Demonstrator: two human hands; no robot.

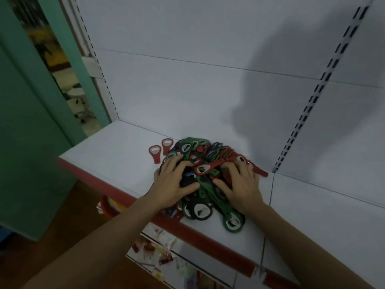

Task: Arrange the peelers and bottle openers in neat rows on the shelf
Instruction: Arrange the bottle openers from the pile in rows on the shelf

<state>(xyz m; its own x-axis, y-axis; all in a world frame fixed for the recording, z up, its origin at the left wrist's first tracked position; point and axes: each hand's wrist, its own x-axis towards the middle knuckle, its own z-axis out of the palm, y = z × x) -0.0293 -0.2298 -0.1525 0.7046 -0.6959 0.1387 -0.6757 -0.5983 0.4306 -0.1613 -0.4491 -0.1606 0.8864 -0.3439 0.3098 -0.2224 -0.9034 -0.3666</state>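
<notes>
Resting atop opener pile [203,152] | left hand [174,181], left half | right hand [242,182], right half

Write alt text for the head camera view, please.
The left hand and right hand rest on a tangled pile of red, green and black bottle openers on a white shelf; two red openers lie beside it.
</notes>
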